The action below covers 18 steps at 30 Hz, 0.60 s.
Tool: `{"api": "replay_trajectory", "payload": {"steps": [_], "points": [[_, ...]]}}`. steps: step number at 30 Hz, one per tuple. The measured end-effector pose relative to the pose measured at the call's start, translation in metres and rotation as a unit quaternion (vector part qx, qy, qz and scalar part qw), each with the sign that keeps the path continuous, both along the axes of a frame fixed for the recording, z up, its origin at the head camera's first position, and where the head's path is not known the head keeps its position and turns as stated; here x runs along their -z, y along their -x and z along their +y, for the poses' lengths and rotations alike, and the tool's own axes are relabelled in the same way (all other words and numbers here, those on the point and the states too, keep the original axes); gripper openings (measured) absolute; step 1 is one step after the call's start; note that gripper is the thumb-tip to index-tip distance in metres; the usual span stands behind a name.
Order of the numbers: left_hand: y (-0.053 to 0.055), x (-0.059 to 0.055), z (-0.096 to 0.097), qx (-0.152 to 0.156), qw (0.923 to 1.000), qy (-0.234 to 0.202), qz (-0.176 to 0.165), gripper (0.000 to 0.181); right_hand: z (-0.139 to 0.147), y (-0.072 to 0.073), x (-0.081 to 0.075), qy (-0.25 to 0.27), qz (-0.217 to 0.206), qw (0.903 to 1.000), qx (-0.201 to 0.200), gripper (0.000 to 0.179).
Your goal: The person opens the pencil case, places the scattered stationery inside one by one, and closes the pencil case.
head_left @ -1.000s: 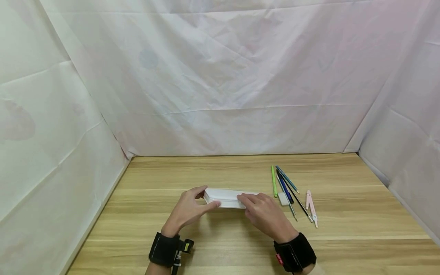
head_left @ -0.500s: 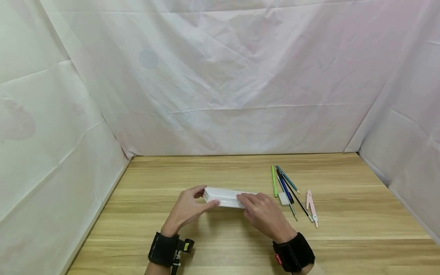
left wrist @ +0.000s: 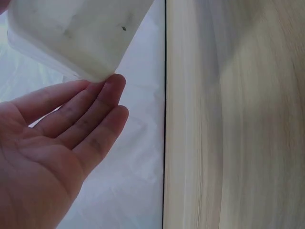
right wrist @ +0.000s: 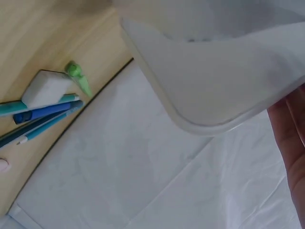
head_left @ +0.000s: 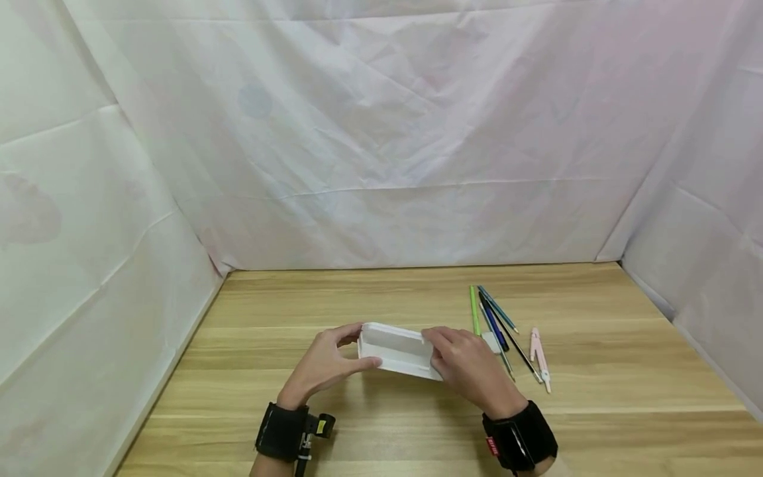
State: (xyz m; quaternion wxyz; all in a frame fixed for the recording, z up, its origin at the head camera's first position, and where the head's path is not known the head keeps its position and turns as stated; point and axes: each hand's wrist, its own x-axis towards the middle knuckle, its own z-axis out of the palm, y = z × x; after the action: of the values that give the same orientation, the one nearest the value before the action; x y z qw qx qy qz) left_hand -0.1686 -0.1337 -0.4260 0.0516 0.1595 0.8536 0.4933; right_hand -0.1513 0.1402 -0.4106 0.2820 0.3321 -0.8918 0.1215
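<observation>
A white pencil case (head_left: 395, 351) is held up above the table, its lid lifted so that the pale inside shows in the head view. My left hand (head_left: 324, 366) grips its left end, thumb along the near edge and fingers behind. At the right end, my right hand (head_left: 473, 372) holds the case with curled fingers, and some of its fingertips are hidden. From the left wrist, the underside of the case (left wrist: 76, 33) appears above the fingers of the left hand (left wrist: 57, 129). In the right wrist view, the rounded lid (right wrist: 214, 90) fills the upper part.
Right of the hands lie a green pen (head_left: 474, 310), a white eraser (head_left: 491, 342), a blue pen (head_left: 497, 330), several pencils (head_left: 505, 318) and a pink compass (head_left: 539, 358). White cloth (head_left: 381, 146) walls the wooden table (head_left: 286, 298) at the back and sides.
The pencil case has gone from closed to having its lid lifted, showing its inside. My right hand has shifted slightly rightward; the left hand has barely moved.
</observation>
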Motion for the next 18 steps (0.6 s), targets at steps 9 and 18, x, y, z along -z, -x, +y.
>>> {"api": "replay_trajectory", "payload": {"steps": [9,18], "points": [[0.003,0.007,-0.004,0.024,0.9992,0.032,-0.006,0.093,0.004,0.009,0.007,0.024,0.032,0.9991,0.009,0.019],[0.005,0.01,-0.005,0.024,0.9988,0.04,-0.013,0.096,0.004,0.014,0.014,0.063,0.074,0.9943,0.043,0.019]]}}
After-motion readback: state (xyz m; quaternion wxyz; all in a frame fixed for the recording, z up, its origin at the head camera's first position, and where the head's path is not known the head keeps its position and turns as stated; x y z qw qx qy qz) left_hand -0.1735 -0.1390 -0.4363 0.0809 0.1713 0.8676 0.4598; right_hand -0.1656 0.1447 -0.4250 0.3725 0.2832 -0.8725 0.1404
